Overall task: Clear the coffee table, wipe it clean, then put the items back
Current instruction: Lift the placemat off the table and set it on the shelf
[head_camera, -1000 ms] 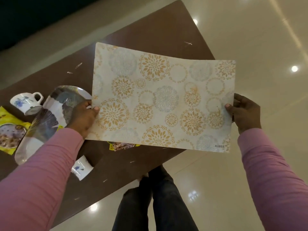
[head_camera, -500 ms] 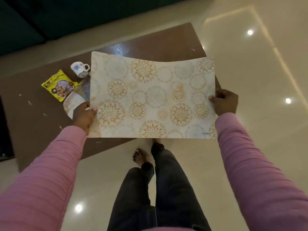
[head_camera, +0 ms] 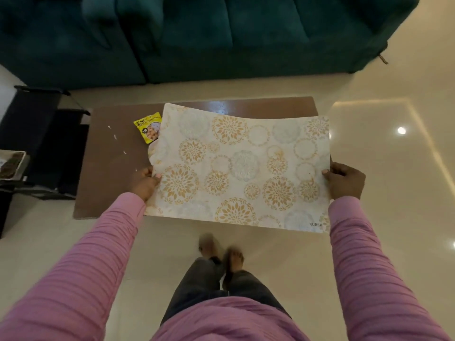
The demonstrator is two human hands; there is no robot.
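A cream placemat [head_camera: 243, 166] printed with gold and grey flower circles hangs in the air above the brown coffee table [head_camera: 108, 183]. My left hand [head_camera: 144, 182] pinches its left edge and my right hand [head_camera: 346, 179] pinches its right edge. The mat hides most of the table's middle and right. A yellow snack packet [head_camera: 147, 127] lies on the table just beyond the mat's left corner. A sliver of a pale plate [head_camera: 150, 153] peeks out beside the mat. The cups are hidden.
A dark teal sofa [head_camera: 197, 38] runs along the far side of the table. A black side stand [head_camera: 37, 143] stands at the left, with a tray [head_camera: 11, 164] on it. Glossy cream floor [head_camera: 394, 242] lies to the right and around my feet [head_camera: 221, 254].
I have straightened up and stepped back, so the table looks smaller and farther. The placemat rose with both hands and now covers the plate and the cups.
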